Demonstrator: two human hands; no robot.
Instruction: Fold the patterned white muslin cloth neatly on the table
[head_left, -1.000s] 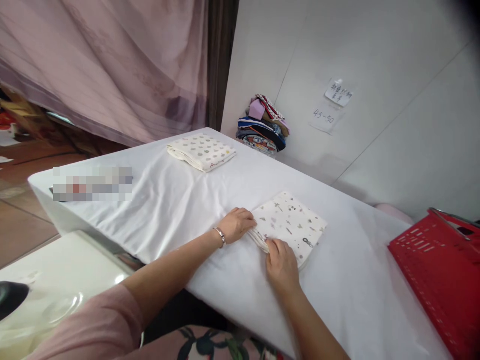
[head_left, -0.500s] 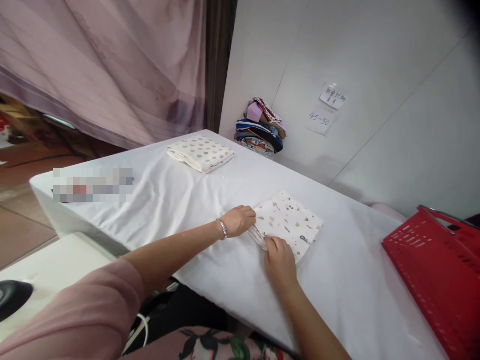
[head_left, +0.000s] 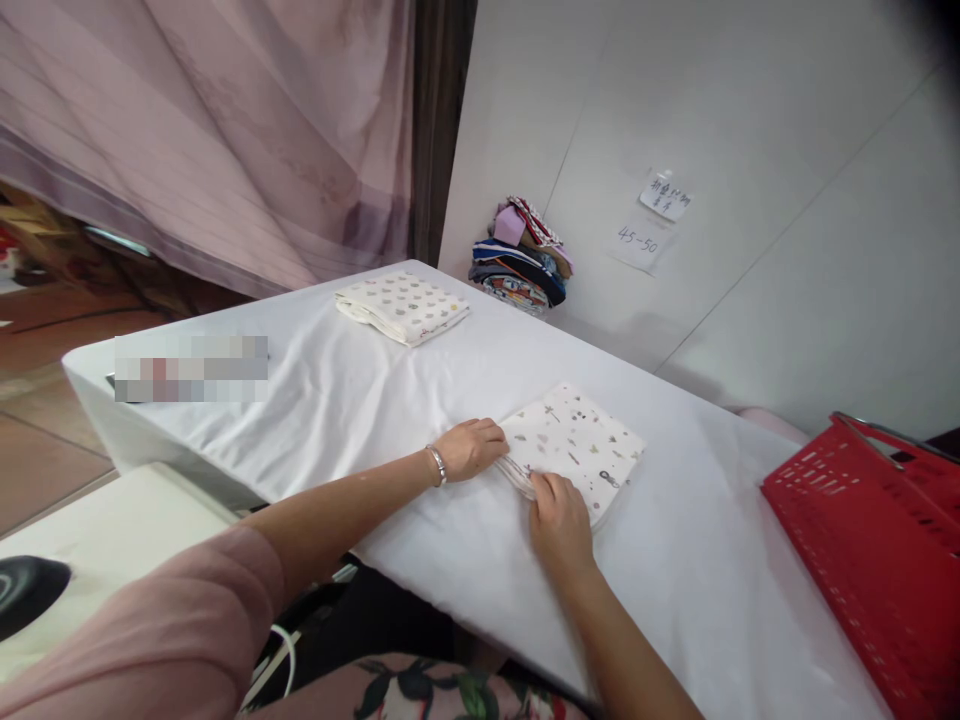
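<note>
A folded white cloth (head_left: pixel 574 445) with small printed figures lies flat on the white-covered table (head_left: pixel 682 560). My left hand (head_left: pixel 471 450), with a metal bracelet at the wrist, is closed on the cloth's left corner. Lower down the same near edge, my right hand (head_left: pixel 559 515) pinches the layered folds, its thumb hidden from me. Farther back on the table rests a second folded white cloth (head_left: pixel 405 305) with a dotted print, apart from both hands.
A red plastic basket (head_left: pixel 862 540) stands at the right. Folded colourful clothes (head_left: pixel 520 255) are piled by the wall beyond the table. A blurred-out object (head_left: pixel 191 368) lies at the table's left end. A white surface with a black object (head_left: pixel 30 595) is at lower left.
My left hand has shifted slightly left and down along the cloth's corner. My right hand and both cloths stay nearly where they were.
</note>
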